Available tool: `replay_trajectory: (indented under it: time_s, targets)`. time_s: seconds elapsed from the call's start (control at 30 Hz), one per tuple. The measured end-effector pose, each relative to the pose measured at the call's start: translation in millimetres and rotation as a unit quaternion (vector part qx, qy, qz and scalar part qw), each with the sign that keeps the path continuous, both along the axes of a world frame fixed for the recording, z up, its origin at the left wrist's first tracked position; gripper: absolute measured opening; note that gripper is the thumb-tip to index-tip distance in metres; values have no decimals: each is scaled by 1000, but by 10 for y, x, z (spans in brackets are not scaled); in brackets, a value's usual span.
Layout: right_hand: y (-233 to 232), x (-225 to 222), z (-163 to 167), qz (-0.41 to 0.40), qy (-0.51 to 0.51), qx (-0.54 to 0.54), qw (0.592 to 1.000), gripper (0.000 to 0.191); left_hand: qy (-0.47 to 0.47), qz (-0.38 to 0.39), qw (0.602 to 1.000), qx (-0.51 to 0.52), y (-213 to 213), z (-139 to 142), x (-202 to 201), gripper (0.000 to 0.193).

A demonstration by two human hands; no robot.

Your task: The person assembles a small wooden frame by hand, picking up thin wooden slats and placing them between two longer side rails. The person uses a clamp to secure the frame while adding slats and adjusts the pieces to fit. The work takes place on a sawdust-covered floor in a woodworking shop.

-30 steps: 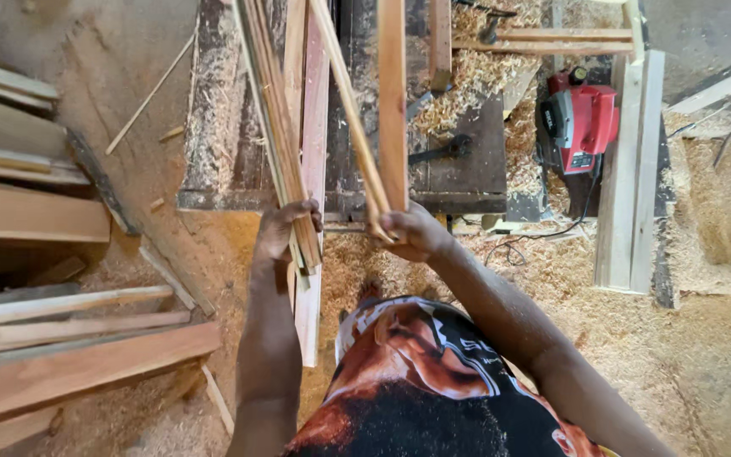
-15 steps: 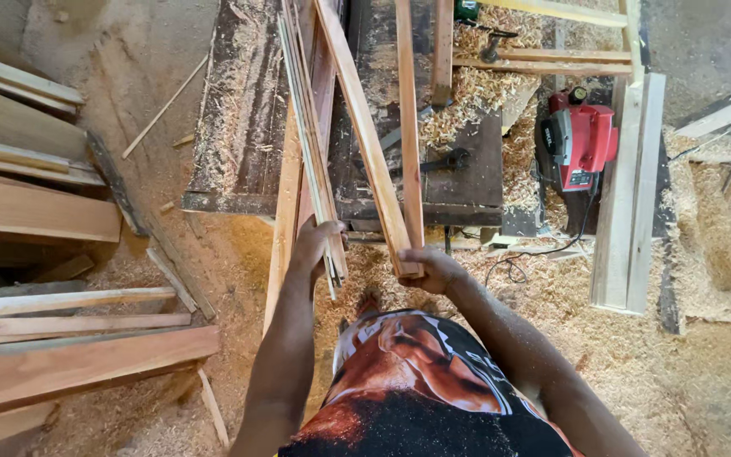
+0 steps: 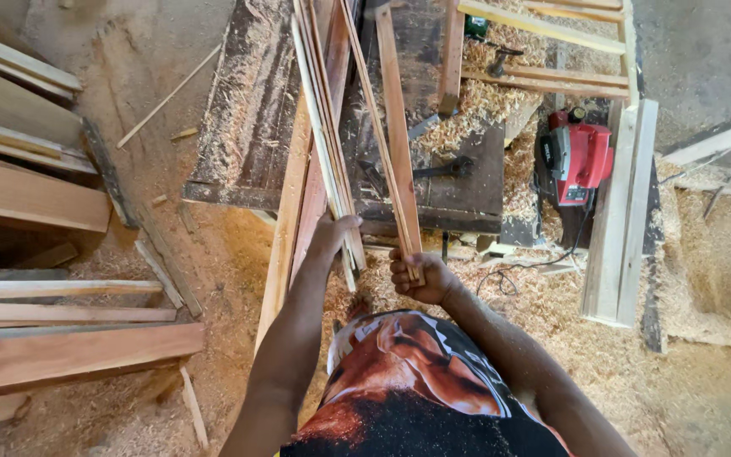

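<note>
Left hand [image 3: 332,237] wrapped round bundle of thin wood strips [image 3: 323,135] — right hand [image 3: 420,278] clamped on two strips [image 3: 395,144]. Dark table [image 3: 247,127] behind, red power tool [image 3: 581,156] nearby.

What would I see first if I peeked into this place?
First, the long thin wooden strips fanning up the middle, the left hand on one bunch and the right hand gripping another bunch. Next, the bright red power tool at the right, with sawdust heaped on the dark workbench.

Bare arms, patterned shirt

Both forearms are sleeveless and dusted with sawdust; the shirt [image 3: 416,381] is black with orange-brown and white print.
</note>
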State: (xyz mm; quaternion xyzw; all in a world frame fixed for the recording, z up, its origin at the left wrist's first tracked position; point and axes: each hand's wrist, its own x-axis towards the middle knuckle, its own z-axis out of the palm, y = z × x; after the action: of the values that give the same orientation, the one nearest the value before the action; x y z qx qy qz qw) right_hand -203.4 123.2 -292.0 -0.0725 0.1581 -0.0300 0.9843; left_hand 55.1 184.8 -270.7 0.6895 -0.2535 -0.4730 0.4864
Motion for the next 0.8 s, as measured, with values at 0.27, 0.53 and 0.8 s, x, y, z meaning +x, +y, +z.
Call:
replay_trajectory:
  time_s: [0.27, 0.53, 0.8]
  targets:
    - [156, 95, -75, 7, 151, -119, 981, 33, 185, 13, 981, 53, -65, -20, -157, 49]
    - [91, 97, 36, 77, 220, -229, 945, 33, 210, 58, 976, 18, -153, 299, -267, 69]
    - [50, 86, -101, 117, 214, -341, 908, 25, 34, 82, 984, 156, -187, 347, -352, 75]
